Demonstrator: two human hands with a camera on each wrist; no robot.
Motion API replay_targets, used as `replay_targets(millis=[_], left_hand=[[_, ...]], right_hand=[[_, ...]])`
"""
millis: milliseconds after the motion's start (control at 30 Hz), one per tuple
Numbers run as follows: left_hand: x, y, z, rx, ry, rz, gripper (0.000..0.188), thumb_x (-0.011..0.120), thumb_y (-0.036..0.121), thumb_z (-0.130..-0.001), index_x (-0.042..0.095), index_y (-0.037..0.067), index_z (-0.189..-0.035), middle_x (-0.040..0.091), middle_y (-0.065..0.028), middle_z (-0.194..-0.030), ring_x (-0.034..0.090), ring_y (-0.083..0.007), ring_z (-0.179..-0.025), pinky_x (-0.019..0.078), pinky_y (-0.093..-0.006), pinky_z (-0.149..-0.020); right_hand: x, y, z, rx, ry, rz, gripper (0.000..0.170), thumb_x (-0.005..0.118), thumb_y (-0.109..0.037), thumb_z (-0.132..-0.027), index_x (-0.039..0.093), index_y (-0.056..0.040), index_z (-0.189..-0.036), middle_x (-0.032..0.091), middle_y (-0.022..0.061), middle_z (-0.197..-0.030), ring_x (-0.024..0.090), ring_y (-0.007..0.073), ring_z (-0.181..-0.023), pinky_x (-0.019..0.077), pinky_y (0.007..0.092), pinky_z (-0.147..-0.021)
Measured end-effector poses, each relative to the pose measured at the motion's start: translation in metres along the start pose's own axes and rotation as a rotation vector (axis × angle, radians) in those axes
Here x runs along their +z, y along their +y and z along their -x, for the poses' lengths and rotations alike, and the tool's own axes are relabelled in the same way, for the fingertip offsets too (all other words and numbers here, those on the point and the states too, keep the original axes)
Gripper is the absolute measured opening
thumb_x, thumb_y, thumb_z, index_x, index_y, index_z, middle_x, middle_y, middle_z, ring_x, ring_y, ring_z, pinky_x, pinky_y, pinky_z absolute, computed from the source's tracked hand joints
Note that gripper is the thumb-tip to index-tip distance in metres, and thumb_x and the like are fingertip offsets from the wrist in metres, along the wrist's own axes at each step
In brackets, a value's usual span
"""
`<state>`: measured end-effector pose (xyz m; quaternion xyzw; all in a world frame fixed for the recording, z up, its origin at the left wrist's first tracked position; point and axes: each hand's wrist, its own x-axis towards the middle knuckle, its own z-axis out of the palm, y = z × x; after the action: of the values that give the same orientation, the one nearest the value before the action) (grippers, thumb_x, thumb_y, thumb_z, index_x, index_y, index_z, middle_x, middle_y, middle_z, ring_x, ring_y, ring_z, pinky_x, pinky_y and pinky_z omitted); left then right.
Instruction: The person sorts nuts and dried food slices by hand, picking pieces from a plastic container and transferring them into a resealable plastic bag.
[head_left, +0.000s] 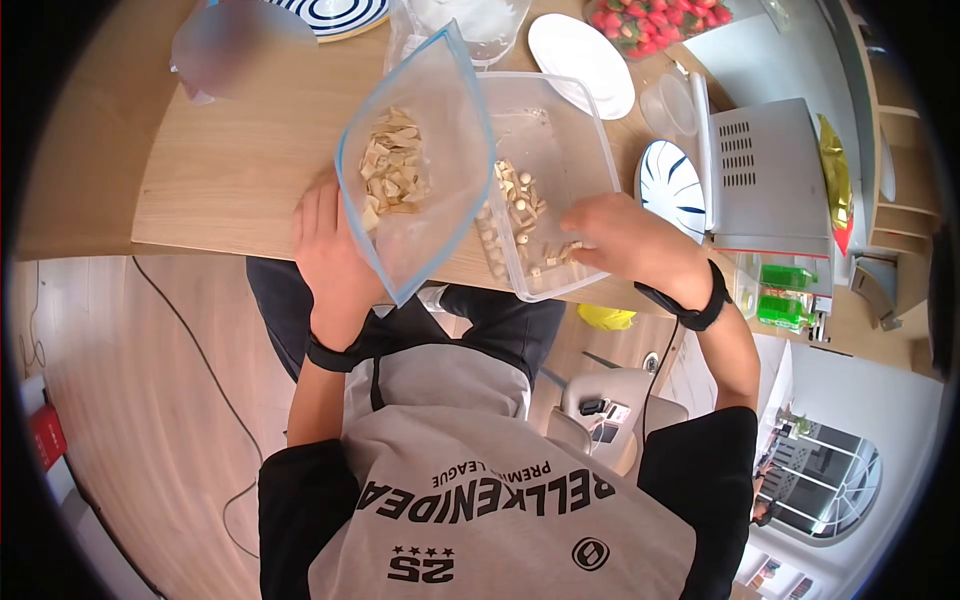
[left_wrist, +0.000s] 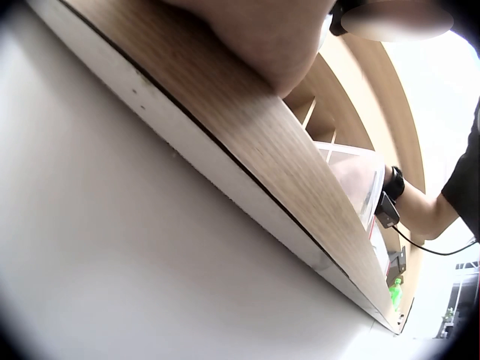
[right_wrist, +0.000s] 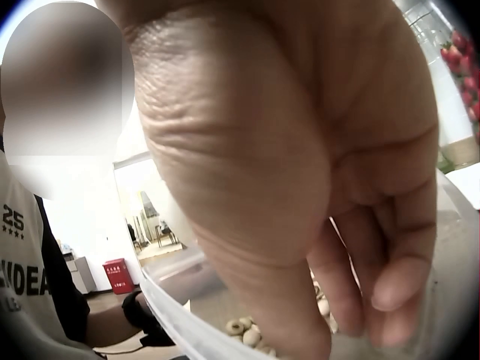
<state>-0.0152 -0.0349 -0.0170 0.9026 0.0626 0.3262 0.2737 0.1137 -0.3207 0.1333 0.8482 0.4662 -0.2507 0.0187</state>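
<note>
A clear zip bag (head_left: 455, 170) with a blue rim gapes at the table's front edge, with flat pale-tan slices (head_left: 395, 165) inside. My left hand (head_left: 335, 245) lies against the bag's left side, its fingers straight on the tabletop and its thumb hidden from the head view. To the right of the bag is a clear plastic container (head_left: 575, 150) with small pale round and stick-like pieces (head_left: 520, 205). My right hand (head_left: 635, 235) reaches over its right wall, fingers loosely bent down among the pieces. In the right wrist view, thumb and fingers stand apart.
A white oval plate (head_left: 580, 60) overlaps the container's far corner. Beyond it sits a tub of strawberries (head_left: 650, 20). A patterned plate (head_left: 672, 185) and a white appliance (head_left: 770, 170) stand at the right. A blue-ringed plate (head_left: 335, 15) lies at the far left.
</note>
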Motion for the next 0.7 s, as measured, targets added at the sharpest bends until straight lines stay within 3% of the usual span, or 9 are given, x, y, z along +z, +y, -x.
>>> replay_targets(millis=[33,200,367,700], left_hand=[[0.0,0.0,0.0,0.003,-0.004,0.0,0.064,0.073,0.037,-0.083,0.061,-0.005,-0.13,0.065,-0.0207,-0.126,0.061,-0.0413,-0.114,0.047,-0.0497,-0.1],[0.003,-0.002,0.001,0.015,0.01,0.006,0.061,0.069,0.037,-0.086,0.061,-0.005,-0.129,0.064,-0.0217,-0.125,0.06,-0.0426,-0.112,0.0472,-0.0505,-0.098],[0.001,-0.005,0.003,0.04,-0.013,-0.046,0.062,0.068,0.04,-0.087,0.062,-0.005,-0.129,0.064,-0.0218,-0.125,0.061,-0.0426,-0.113,0.0473,-0.0505,-0.098],[-0.002,0.002,-0.003,0.022,0.008,-0.045,0.059,0.068,0.036,-0.087,0.062,-0.004,-0.13,0.066,-0.021,-0.128,0.062,-0.0404,-0.118,0.0477,-0.0495,-0.1]], right_hand=[[0.006,0.003,0.002,0.06,-0.12,0.022,0.034,0.076,-0.012,-0.085,0.07,0.0022,-0.115,0.069,0.0175,-0.108,0.061,0.0408,-0.111,0.0483,0.0466,-0.099],[0.017,0.006,-0.005,0.059,-0.111,0.026,0.021,0.071,-0.01,-0.085,0.067,0.0035,-0.1,0.067,0.0212,-0.104,0.06,0.0425,-0.107,0.0482,0.0489,-0.094],[0.036,0.018,-0.005,-0.08,0.101,0.033,0.01,0.066,-0.007,-0.087,0.067,0.0023,-0.089,0.066,0.0212,-0.09,0.063,0.0422,-0.094,0.0507,0.0483,-0.084],[0.038,0.02,-0.001,-0.137,0.181,0.083,0.008,0.065,-0.006,-0.088,0.066,0.0012,-0.088,0.066,0.0194,-0.088,0.064,0.0405,-0.091,0.0512,0.0473,-0.082]])
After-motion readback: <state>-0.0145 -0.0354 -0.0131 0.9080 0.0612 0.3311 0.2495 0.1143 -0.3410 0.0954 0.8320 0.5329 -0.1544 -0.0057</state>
